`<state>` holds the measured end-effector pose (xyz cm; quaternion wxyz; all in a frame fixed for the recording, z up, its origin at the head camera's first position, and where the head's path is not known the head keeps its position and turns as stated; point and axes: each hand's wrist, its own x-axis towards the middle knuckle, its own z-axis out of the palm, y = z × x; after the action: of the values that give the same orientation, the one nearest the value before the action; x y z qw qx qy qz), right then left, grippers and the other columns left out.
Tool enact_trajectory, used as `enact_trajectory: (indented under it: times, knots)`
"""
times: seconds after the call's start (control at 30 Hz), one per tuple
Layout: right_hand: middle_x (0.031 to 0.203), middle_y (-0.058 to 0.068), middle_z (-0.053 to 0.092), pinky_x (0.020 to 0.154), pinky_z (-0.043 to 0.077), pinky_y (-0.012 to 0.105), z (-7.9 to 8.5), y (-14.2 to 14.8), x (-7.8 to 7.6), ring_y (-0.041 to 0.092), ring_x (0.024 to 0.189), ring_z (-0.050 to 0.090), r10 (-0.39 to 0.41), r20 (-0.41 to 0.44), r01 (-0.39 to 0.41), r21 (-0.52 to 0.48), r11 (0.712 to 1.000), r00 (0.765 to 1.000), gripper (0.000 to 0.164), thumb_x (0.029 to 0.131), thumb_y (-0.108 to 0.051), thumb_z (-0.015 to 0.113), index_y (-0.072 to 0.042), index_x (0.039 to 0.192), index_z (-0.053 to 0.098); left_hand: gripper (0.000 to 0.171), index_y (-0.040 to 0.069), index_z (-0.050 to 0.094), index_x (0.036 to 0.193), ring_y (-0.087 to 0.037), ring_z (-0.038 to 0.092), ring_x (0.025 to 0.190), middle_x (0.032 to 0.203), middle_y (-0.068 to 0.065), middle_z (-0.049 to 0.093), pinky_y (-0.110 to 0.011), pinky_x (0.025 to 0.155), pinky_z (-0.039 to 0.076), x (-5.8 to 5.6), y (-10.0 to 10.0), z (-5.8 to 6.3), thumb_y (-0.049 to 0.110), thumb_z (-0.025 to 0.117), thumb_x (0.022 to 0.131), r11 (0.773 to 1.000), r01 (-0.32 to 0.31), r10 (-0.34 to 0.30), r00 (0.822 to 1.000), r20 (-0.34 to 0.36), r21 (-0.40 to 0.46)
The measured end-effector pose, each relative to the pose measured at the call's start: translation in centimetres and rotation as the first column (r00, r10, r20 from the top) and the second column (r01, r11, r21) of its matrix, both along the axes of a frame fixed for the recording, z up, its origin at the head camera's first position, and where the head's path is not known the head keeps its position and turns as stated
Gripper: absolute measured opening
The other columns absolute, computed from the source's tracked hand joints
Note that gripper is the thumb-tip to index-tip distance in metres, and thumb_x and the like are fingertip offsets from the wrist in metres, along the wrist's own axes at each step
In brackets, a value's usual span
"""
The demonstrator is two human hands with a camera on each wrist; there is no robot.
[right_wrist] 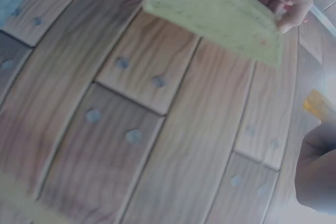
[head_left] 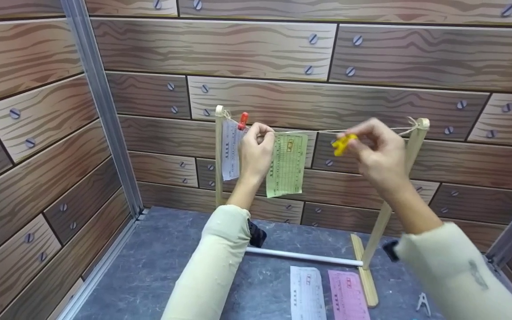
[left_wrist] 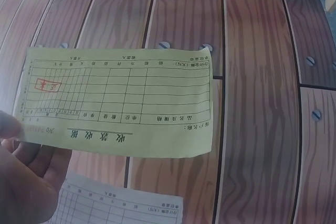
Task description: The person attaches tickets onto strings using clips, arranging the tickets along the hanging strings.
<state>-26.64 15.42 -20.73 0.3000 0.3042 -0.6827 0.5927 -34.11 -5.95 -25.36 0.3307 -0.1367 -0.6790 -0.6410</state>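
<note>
My left hand (head_left: 257, 149) pinches the top corner of a green receipt slip (head_left: 288, 166) right at the string (head_left: 314, 131). The slip hangs down below the string, and its printed grid and red stamp show in the left wrist view. To the right, my right hand (head_left: 378, 153) holds a yellow clothespin (head_left: 344, 144) between thumb and fingers, near the string and apart from the slip. A red clothespin (head_left: 243, 121) grips a white receipt slip (head_left: 230, 151) on the string at the left, partly hidden behind my left hand.
The string runs between two wooden posts (head_left: 416, 142), joined low down by a white rod (head_left: 302, 256). On the grey tabletop (head_left: 171, 262) lie another white slip (head_left: 308, 293), a pink slip (head_left: 348, 295) and a white clothespin (head_left: 423, 304). Wood-patterned walls (head_left: 260, 49) stand behind.
</note>
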Motion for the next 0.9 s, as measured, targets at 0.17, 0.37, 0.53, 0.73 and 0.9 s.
enact_trajectory:
  times: [0.17, 0.37, 0.53, 0.73, 0.9]
  knots:
    - [0.092, 0.02, 0.065, 0.069, 0.054, 0.033, 1.7, -3.0, -1.7, 0.028, 0.078, 0.065, -0.027, -0.025, 0.029, 0.057, 0.998, 0.999, 0.014, 0.08, 0.02, 0.057, 0.011, 0.091, 0.059, 0.008, 0.009, 0.059, 0.08, -0.006, 0.042, 0.048, 0.056, 0.006, 0.05, -0.023, 0.045, 0.032, 0.2, 0.5, -0.2, 0.007, 0.053, 0.084, 1.0, 0.003, -0.003, 1.0, -0.01, 0.015]
    - [0.09, 0.013, 0.068, 0.069, 0.053, 0.032, 1.5, -6.1, -3.7, 0.028, 0.075, 0.065, -0.046, -0.028, 0.049, 0.133, 0.99, 0.999, 0.014, 0.08, 0.017, 0.061, 0.006, 0.088, 0.062, 0.007, 0.009, 0.058, 0.081, -0.005, 0.039, 0.048, 0.054, 0.007, 0.045, -0.022, 0.045, 0.031, 0.4, 0.7, -0.2, 0.008, 0.052, 0.085, 1.0, -0.006, 0.006, 1.0, -0.015, 0.002]
    - [0.087, 0.01, 0.069, 0.069, 0.052, 0.029, 1.2, -7.8, -4.9, 0.023, 0.076, 0.065, -0.085, 0.021, 0.08, 0.164, 0.983, 0.996, 0.013, 0.08, 0.016, 0.062, 0.005, 0.087, 0.064, 0.007, 0.01, 0.058, 0.083, -0.007, 0.043, 0.05, 0.06, 0.005, 0.052, -0.023, 0.046, 0.034, 0.7, 0.6, -0.2, 0.01, 0.052, 0.086, 1.0, 0.008, -0.008, 1.0, 0.006, 0.009]
    - [0.086, 0.01, 0.067, 0.067, 0.049, 0.025, 1.4, -8.3, -5.8, 0.017, 0.076, 0.061, -0.178, 0.118, 0.131, 0.328, 0.936, 0.977, 0.013, 0.083, 0.011, 0.063, 0.004, 0.094, 0.062, 0.007, 0.008, 0.059, 0.083, -0.006, 0.052, 0.055, 0.072, 0.003, 0.06, -0.024, 0.049, 0.039, 0.6, 0.4, -0.2, 0.009, 0.053, 0.086, 1.0, 0.02, -0.02, 1.0, 0.02, 0.022]
    - [0.094, 0.011, 0.063, 0.049, 0.046, 0.024, 1.5, -8.2, -5.9, 0.023, 0.073, 0.058, -0.201, 0.276, 0.058, 0.45, 0.891, 0.94, 0.02, 0.09, -0.001, 0.06, 0.0, 0.11, 0.056, 0.006, 0.01, 0.057, 0.081, -0.007, 0.053, 0.058, 0.072, 0.002, 0.058, -0.023, 0.051, 0.04, 0.5, 0.0, -0.3, 0.007, 0.053, 0.084, 0.999, 0.036, -0.036, 0.999, 0.017, 0.014]
